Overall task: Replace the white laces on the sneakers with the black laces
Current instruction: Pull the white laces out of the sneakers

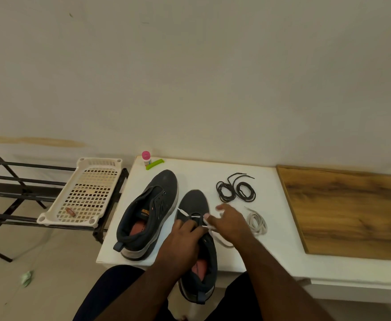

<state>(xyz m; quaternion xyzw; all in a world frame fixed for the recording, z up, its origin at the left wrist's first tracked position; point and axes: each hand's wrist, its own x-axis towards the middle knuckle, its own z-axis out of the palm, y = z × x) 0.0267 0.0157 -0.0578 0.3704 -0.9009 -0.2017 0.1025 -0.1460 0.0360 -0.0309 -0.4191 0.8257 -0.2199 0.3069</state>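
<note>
Sneakers [151, 212] — dark navy, pale grey soles, reddish insoles; black laces [236, 189]; white lace [257, 222]; white desk [247, 172]; cream perforated tray [85, 193]; pink-capped bottle [146, 158]; green clip [155, 164]; brown woodgrain board [351, 214].

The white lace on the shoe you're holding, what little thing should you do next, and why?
Probably pull the white lace out of the next eyelets of the near sneaker. It is still partly threaded there, with the right hand pinching it and the left hand steadying the shoe. The other sneaker looks unlaced already, and the black laces wait coiled on the table.
</note>
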